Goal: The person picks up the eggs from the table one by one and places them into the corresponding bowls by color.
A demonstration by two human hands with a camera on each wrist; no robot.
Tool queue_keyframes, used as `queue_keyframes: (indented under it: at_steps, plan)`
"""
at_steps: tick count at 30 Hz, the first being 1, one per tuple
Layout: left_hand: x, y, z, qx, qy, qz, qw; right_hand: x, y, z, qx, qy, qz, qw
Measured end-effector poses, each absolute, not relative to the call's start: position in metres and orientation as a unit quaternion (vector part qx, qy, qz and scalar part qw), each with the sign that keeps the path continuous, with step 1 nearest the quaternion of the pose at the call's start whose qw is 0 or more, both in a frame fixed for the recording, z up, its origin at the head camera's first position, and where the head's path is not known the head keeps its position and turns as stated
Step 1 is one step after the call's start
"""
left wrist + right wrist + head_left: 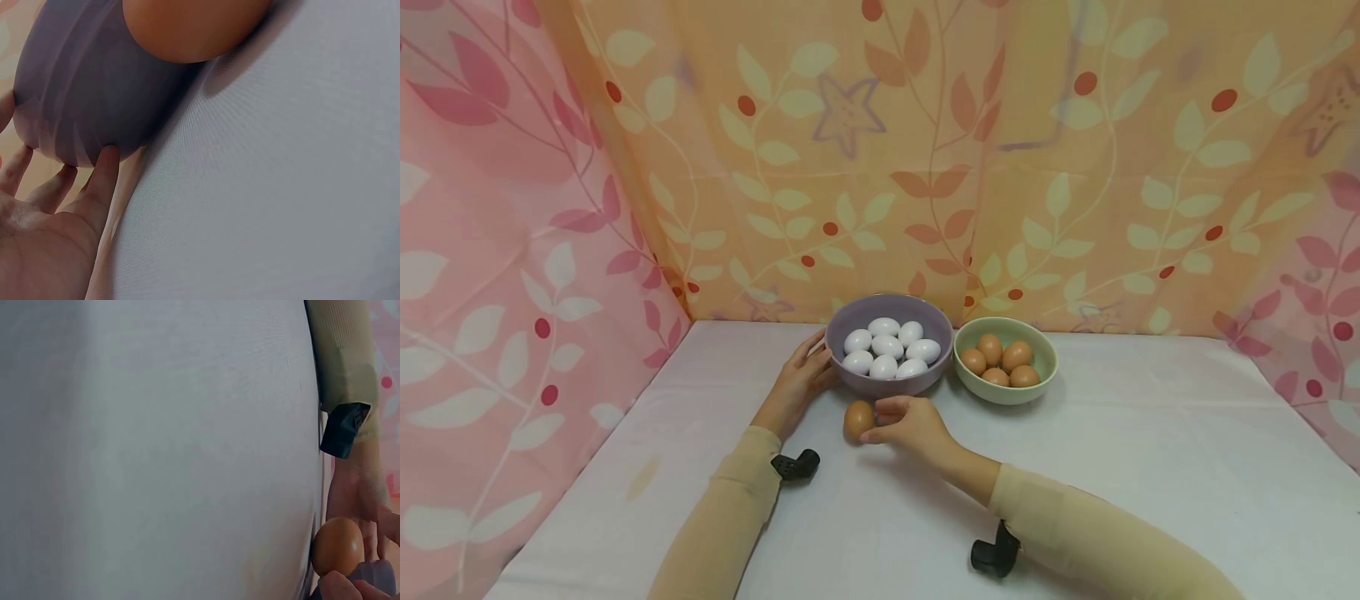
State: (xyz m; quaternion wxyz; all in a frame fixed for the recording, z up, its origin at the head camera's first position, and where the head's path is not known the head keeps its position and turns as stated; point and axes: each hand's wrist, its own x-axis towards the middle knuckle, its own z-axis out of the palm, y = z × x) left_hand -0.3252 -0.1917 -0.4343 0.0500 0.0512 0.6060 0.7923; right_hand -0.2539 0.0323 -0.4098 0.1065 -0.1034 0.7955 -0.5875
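Note:
My left hand rests its spread fingertips against the left outer side of a purple bowl, which holds several white eggs. In the left wrist view, those fingers press on the bowl's ribbed wall. A single brown egg sits on the white cloth in front of the bowl. At its right side is my right hand, thumb and fingers apart, tips right at the shell. The right wrist view shows the egg with fingertips overlapping its lower edge.
A smaller pale green bowl with several brown eggs stands right beside the purple one. Behind both bowls hangs a patterned orange curtain; pink cloth closes off the left. Black wrist cameras sit on both sleeves.

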Motion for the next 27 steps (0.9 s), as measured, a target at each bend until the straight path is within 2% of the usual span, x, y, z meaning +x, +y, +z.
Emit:
queue_keyframes:
  at_steps: [13, 19, 27]
  plan:
    - [-0.325, -0.191, -0.434, 0.051, 0.608, 0.791, 0.049, -0.259, 0.012, -0.413, -0.048, 0.804, -0.588, 0.071]
    - [-0.325, -0.192, -0.435, 0.050, 0.609, 0.790, 0.048, -0.260, 0.007, -0.417, -0.055, 0.801, -0.594, 0.057]
    - [-0.326, -0.192, -0.435, 0.053, 0.608, 0.791, 0.052, -0.258, 0.005, -0.420, -0.066, 0.785, -0.612, 0.073]
